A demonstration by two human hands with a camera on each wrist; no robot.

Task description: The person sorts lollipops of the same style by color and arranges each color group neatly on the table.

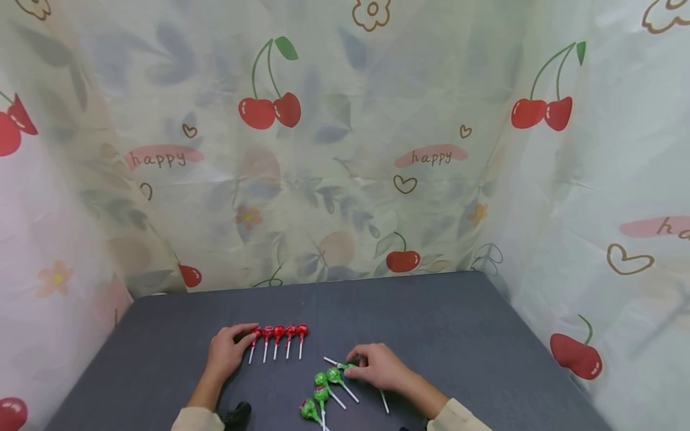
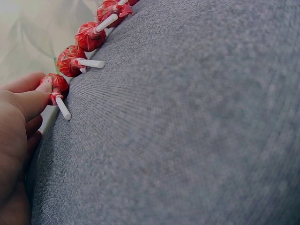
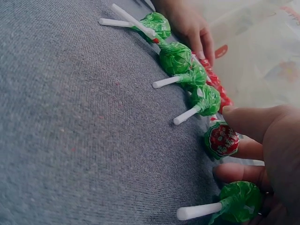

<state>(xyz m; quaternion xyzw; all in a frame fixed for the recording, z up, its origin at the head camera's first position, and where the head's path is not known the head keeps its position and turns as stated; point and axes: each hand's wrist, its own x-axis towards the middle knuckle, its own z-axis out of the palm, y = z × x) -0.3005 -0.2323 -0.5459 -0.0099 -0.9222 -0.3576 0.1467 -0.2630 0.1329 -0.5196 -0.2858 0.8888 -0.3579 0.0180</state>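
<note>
So there's a red row [image 1: 278,331] of five lollipops, and the left hand [image 1: 225,353] is at its left end, thumb and index finger pinching the end pop [image 2: 58,85] by its wrapped head. The right hand [image 1: 380,366] is to the right of the red row and closer to the person, thumb and fingers curled around a green pop [image 3: 222,139] with a red label patch. Another green one, the outer pop [image 3: 240,200], sits by its lower fingers.

All the sticks in the red row point toward the person, leaning a touch left, pretty much parallel. The held green's stick points left, roughly sideways to those. Four loose greens [image 1: 333,375] trail off from the right hand, on the person's side of the red row, sticks mostly aimed toward the person and a bit right. The outer pop's stick aims that way too.

Under everything is a dark grey table [image 1: 431,323] with a woven look. Past the red row hangs a pale curtain [image 1: 334,155], cherries and "happy" printed on it, and it runs down both sides too. Cream sleeves [image 1: 197,419] on both arms.
</note>
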